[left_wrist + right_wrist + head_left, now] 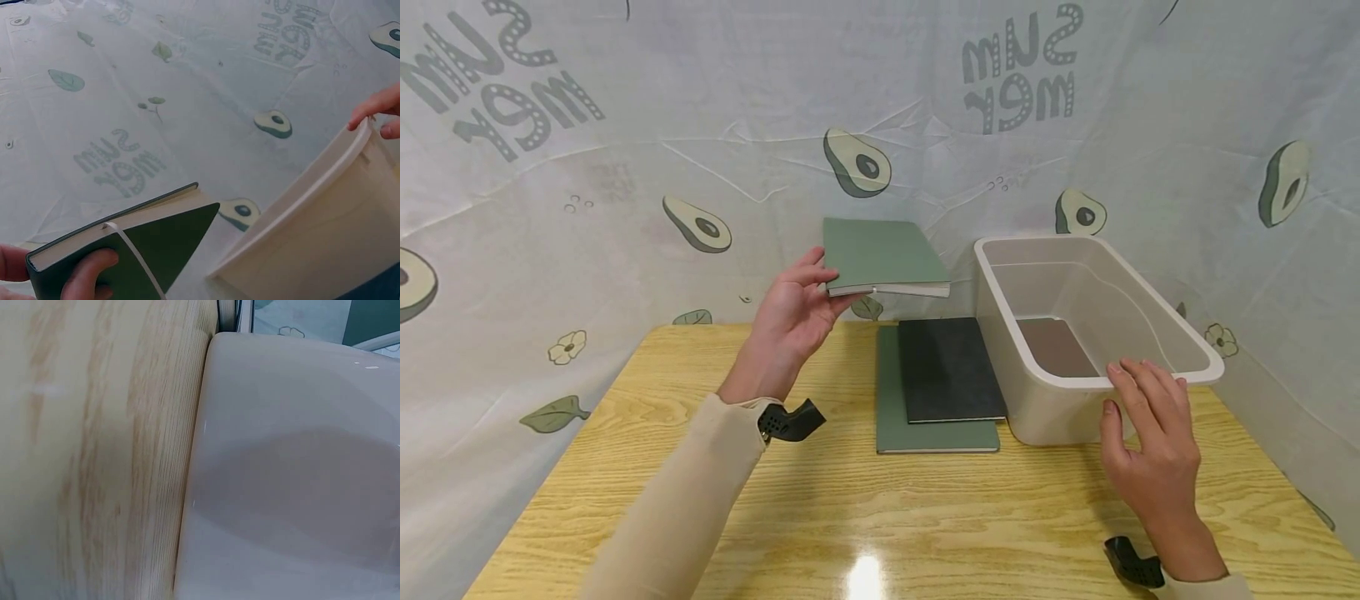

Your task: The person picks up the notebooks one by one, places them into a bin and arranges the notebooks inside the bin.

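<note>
My left hand holds a green notebook in the air, thumb on one cover and fingers on the other. A pale ribbon crosses the notebook's cover in the left wrist view. Below it, a black notebook lies on top of another green notebook on the table. At the right, my right hand grips the near rim of a beige plastic bin, fingertips over the edge and thumb outside. Inside the bin a flat brown thing lies at the bottom.
The wooden table spreads beneath everything. A pale curtain printed with avocados hangs behind its back edge. The bin stands right beside the stacked notebooks. In the right wrist view, the bin's outer wall fills the right side.
</note>
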Action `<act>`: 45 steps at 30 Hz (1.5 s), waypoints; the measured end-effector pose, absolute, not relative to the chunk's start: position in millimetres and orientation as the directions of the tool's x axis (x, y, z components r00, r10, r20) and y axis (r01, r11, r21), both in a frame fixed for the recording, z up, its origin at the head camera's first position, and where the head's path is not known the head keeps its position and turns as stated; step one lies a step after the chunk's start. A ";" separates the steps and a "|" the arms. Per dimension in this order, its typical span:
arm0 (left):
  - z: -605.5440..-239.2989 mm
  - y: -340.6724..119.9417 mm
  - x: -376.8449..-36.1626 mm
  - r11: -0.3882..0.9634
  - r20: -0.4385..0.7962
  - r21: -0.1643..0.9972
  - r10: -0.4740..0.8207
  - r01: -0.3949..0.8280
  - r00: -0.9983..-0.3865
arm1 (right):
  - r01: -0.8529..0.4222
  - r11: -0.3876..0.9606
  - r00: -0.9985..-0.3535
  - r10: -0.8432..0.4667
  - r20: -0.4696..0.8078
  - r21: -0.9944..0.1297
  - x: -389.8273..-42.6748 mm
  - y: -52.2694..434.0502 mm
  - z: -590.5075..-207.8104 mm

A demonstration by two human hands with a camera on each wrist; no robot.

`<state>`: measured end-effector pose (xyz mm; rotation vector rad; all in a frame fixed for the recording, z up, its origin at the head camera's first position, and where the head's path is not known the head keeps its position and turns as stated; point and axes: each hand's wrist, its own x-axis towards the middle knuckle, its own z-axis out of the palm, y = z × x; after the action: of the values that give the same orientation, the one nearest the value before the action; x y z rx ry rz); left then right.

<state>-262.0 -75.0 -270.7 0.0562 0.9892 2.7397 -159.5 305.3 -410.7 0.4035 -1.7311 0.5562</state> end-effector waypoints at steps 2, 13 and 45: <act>-271.2 -71.4 -262.0 -0.745 -0.043 0.635 0.227 -0.202 -0.973 | -0.546 0.824 -0.225 0.029 0.974 -0.151 -159.6 305.1 -410.4; -280.5 -45.9 -264.8 -0.732 -0.053 0.640 0.260 -0.233 -0.964 | -0.537 0.830 -0.231 0.030 0.972 -0.153 -159.6 305.5 -411.2; -297.8 12.2 -267.7 -0.733 0.034 0.658 0.258 -0.173 -0.965 | -0.550 0.820 -0.218 0.041 0.975 -0.158 -158.8 302.4 -410.1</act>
<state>-267.7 12.2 -297.8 0.1801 1.0141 2.7204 -158.8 302.4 -410.1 0.3978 -1.7165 0.5695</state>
